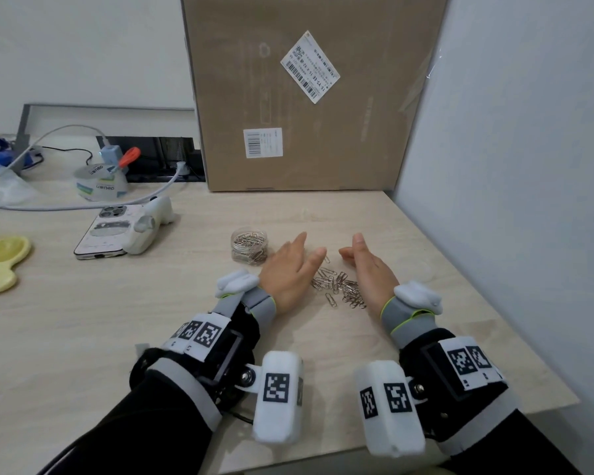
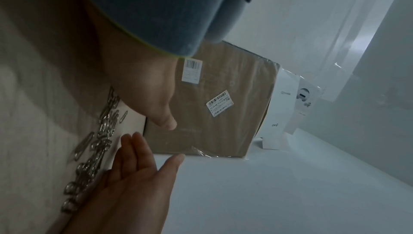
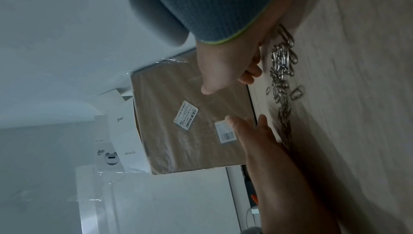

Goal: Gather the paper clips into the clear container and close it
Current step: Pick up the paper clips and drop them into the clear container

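A loose pile of silver paper clips [image 1: 340, 287] [image 2: 96, 149] [image 3: 281, 78] lies on the pale wooden table [image 1: 117, 320]. My left hand [image 1: 288, 269] [image 2: 154, 96] stands on its edge just left of the pile, fingers straight. My right hand [image 1: 371, 269] [image 3: 225, 68] stands on its edge just right of it, fingertips bent slightly inward. Both palms face the clips and neither hand holds anything. The clear round container [image 1: 249, 246], with several clips inside and no lid on it, stands just beyond my left hand.
A large cardboard box [image 1: 306, 97] stands against the back. A white wall [image 1: 511, 166] borders the table on the right. A phone [image 1: 103, 234], a tape roll [image 1: 100, 186], cables and a yellow object [image 1: 4, 262] lie to the left.
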